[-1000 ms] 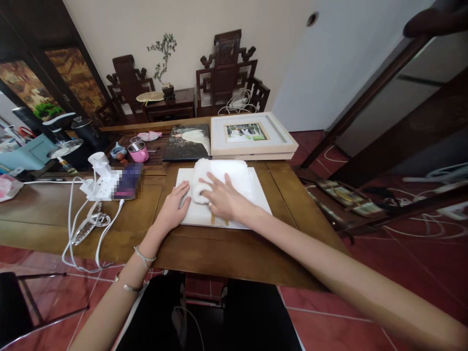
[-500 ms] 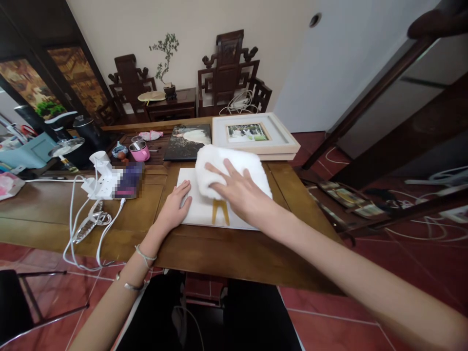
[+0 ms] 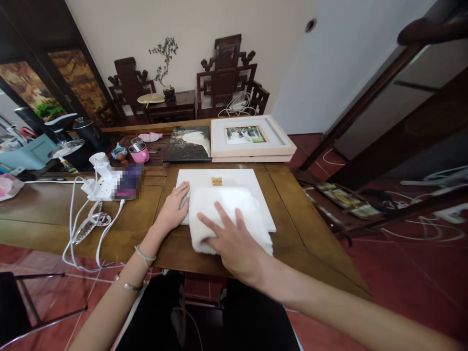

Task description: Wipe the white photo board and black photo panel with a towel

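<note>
A dark wooden table (image 3: 109,229) over a red tiled floor is seen from above. Nearest of all, the right hand (image 3: 234,246) is laid open and flat, fingers spread, on a folded white towel (image 3: 226,204); nothing is gripped, the cloth is only pressed down. The towel is draped over the near edge of a flat white panel (image 3: 256,187) and spills onto the bare wood. It is judged soft, light and limp, likely to bunch under a sliding palm, so it is best pinched at a folded edge. Just to the left, the left hand (image 3: 171,209) is also open, palm down, fingertips on the panel's left edge. The panel is judged stiff and thin, liable to skid on the wood, and is best taken by its side edges. A small gold fitting (image 3: 217,181) is seen near its far edge, clear of the cloth. Left of the hands, white cables (image 3: 78,229) and a power strip (image 3: 98,187) are spread about. Further back, a dark photo print (image 3: 188,142) and a framed photo (image 3: 252,139) lie just beyond the panel, hemming it in, with a pink cup (image 3: 138,152) nearby. Carved chairs (image 3: 226,73) line the wall.
</note>
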Demonstrator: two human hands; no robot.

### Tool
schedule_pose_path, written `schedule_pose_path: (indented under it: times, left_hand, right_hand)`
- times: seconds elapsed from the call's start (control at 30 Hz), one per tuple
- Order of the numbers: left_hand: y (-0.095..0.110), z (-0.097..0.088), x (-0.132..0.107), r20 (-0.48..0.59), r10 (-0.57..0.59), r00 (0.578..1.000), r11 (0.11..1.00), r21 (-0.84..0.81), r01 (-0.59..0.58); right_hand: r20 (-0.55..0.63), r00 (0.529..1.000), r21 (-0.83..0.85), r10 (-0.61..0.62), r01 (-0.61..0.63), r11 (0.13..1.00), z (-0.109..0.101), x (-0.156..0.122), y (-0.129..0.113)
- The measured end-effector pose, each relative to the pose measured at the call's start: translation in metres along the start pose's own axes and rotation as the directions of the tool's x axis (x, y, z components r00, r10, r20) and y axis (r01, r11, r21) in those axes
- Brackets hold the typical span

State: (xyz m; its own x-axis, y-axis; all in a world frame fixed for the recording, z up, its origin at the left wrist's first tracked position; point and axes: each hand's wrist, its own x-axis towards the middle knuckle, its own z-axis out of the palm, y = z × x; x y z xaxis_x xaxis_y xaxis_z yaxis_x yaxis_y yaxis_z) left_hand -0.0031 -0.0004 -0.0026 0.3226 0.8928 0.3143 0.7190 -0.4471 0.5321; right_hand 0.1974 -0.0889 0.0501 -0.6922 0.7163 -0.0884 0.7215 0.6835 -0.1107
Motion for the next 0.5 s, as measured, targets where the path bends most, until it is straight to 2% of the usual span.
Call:
schedule_pose_path:
  times: [0.07, 0.13, 0.2, 0.33, 0.43, 0.5]
  left_hand:
    - [-0.001, 0.000, 0.000, -0.002, 0.003, 1.000, 1.000, 0.005, -0.003]
    - [-0.001, 0.001, 0.000, -0.001, 0.000, 1.000, 1.000, 0.005, 0.000]
    - [0.000, 0.001, 0.000, -0.005, -0.006, 1.000, 1.000, -0.007, 0.006]
    - [0.005, -0.005, 0.000, -0.075, -0.013, 0.997, 0.993, -0.118, 0.005]
    - [0.010, -0.011, 0.000, -0.153, -0.021, 0.988, 0.966, -0.259, -0.020]
    - [0.012, -0.014, 0.000, -0.188, -0.037, 0.982, 0.951, -0.309, -0.024]
  right_hand:
    - [0.001, 1.000, 0.016, -0.019, 0.019, 1.000, 0.000, -0.004, 0.000]
    - [-0.052, 0.998, 0.011, -0.021, 0.021, 1.000, 0.000, 0.004, 0.011]
    - [-0.102, 0.995, 0.012, 0.016, -0.015, 1.000, -0.001, 0.023, 0.028]
    - [-0.098, 0.986, 0.047, 0.135, -0.131, 0.990, -0.009, 0.072, 0.055]
    - [-0.126, 0.982, 0.027, 0.144, -0.142, 0.990, -0.013, 0.093, 0.052]
    - [-0.120, 0.989, -0.006, 0.089, -0.091, 0.996, -0.012, 0.090, 0.037]
